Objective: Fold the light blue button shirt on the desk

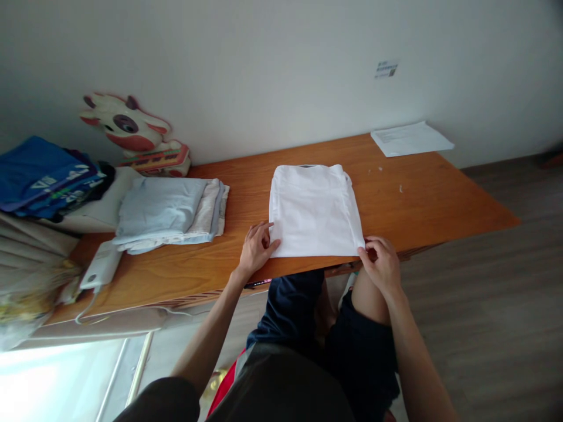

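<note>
On the worktop (246, 193) in front of me lies a folded white shirt (313, 212), flat, its near edge close to the worktop's front edge. My left hand (256, 247) rests at its near left corner, fingers (269, 228) loosely curled, touching the cloth edge. My right hand (382, 261) is at the near right corner, fingers (363, 251) pinching the fabric there. A stack of folded pale clothes (169, 212) sits well apart to the left, papers (411, 138) at the far right.
</note>
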A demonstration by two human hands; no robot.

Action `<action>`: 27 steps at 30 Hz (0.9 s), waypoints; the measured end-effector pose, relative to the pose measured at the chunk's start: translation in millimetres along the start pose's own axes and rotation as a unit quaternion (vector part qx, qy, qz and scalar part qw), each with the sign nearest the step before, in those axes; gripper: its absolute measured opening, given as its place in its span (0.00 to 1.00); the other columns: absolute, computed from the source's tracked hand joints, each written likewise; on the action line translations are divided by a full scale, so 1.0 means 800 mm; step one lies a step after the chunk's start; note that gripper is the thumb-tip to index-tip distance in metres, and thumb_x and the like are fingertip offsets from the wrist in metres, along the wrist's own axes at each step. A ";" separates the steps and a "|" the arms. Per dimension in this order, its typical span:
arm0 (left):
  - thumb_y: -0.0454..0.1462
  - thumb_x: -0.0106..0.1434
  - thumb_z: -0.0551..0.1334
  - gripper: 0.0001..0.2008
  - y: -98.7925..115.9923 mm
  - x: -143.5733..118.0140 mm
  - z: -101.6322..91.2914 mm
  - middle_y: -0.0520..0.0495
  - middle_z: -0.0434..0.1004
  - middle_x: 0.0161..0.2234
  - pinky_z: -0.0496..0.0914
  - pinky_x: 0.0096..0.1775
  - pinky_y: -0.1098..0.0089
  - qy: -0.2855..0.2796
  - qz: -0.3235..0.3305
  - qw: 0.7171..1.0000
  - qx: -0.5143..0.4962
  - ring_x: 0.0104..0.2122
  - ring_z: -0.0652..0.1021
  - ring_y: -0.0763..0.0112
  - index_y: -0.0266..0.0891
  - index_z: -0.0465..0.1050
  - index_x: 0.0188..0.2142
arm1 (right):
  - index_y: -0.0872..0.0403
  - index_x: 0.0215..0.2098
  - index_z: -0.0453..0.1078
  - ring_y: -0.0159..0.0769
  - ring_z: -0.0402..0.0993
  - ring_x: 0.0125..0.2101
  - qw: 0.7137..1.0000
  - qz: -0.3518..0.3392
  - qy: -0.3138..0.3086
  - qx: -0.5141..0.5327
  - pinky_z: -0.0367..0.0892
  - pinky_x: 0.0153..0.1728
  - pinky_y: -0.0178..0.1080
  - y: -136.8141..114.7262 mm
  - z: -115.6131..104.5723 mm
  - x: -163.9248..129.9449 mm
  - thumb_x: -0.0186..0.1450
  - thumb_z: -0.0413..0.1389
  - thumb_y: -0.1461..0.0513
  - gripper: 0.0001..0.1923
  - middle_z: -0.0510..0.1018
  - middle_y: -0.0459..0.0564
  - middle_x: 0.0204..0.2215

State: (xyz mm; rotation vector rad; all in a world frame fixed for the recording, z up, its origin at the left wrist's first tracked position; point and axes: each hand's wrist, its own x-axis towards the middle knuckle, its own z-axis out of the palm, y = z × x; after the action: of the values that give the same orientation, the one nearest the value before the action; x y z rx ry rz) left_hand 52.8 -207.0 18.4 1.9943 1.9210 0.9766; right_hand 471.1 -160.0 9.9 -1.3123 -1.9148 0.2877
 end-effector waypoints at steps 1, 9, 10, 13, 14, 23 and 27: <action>0.47 0.72 0.67 0.27 0.000 0.000 0.000 0.47 0.80 0.35 0.64 0.72 0.45 0.001 0.000 1.000 0.001 0.67 0.75 0.48 0.47 0.72 0.67 | 0.46 0.37 0.69 0.51 0.77 0.54 1.000 0.000 -0.001 -0.007 0.70 0.59 0.53 -0.001 -0.001 -0.001 0.75 0.57 0.52 0.11 0.82 0.55 0.50; 0.47 0.75 0.63 0.20 -0.002 0.000 0.002 0.43 0.85 0.43 0.61 0.74 0.43 -0.017 0.003 1.000 0.014 0.72 0.70 0.50 0.53 0.79 0.64 | 0.46 0.37 0.67 0.47 0.76 0.37 0.995 0.016 -0.044 -0.087 0.67 0.44 0.46 -0.003 0.000 -0.009 0.78 0.53 0.50 0.14 0.79 0.50 0.33; 0.47 0.75 0.62 0.19 -0.002 0.000 0.003 0.43 0.85 0.44 0.60 0.75 0.43 -0.019 0.002 1.000 0.018 0.73 0.69 0.50 0.54 0.80 0.62 | 0.46 0.37 0.66 0.47 0.76 0.37 0.995 0.020 -0.048 -0.090 0.66 0.43 0.46 -0.004 -0.001 -0.010 0.79 0.52 0.50 0.14 0.79 0.50 0.33; 0.47 0.76 0.61 0.19 -0.003 0.001 0.004 0.43 0.86 0.46 0.59 0.75 0.42 -0.021 -0.004 0.999 0.026 0.73 0.69 0.49 0.55 0.82 0.62 | 0.46 0.37 0.65 0.47 0.77 0.36 0.991 0.031 -0.070 -0.106 0.65 0.41 0.45 -0.009 -0.004 -0.009 0.79 0.51 0.49 0.15 0.79 0.50 0.32; 0.47 0.76 0.61 0.19 -0.002 0.002 0.004 0.42 0.86 0.46 0.59 0.75 0.42 -0.022 -0.005 0.999 0.027 0.73 0.70 0.49 0.55 0.81 0.62 | 0.46 0.37 0.65 0.47 0.77 0.36 0.990 0.033 -0.081 -0.113 0.65 0.40 0.45 -0.011 -0.005 -0.008 0.80 0.51 0.49 0.15 0.79 0.50 0.32; 0.47 0.76 0.62 0.19 -0.003 0.005 0.003 0.42 0.83 0.59 0.61 0.74 0.44 -0.017 -0.008 0.999 0.028 0.71 0.71 0.49 0.53 0.82 0.62 | 0.47 0.36 0.66 0.45 0.77 0.31 0.973 0.048 -0.121 -0.189 0.56 0.31 0.43 -0.025 -0.015 -0.007 0.79 0.51 0.48 0.17 0.80 0.51 0.31; 0.47 0.76 0.62 0.19 -0.004 0.005 0.004 0.42 0.83 0.58 0.62 0.74 0.44 -0.018 -0.011 0.999 0.029 0.71 0.71 0.49 0.53 0.82 0.61 | 0.47 0.36 0.67 0.44 0.76 0.27 0.972 0.055 -0.127 -0.189 0.50 0.28 0.43 -0.027 -0.016 -0.010 0.79 0.52 0.48 0.16 0.80 0.51 0.29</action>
State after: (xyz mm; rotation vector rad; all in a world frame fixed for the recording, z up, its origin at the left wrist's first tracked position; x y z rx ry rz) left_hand 52.2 -201.9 15.2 2.0029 1.9691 0.8829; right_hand 466.2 -179.4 26.9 -1.7033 -2.1918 0.1548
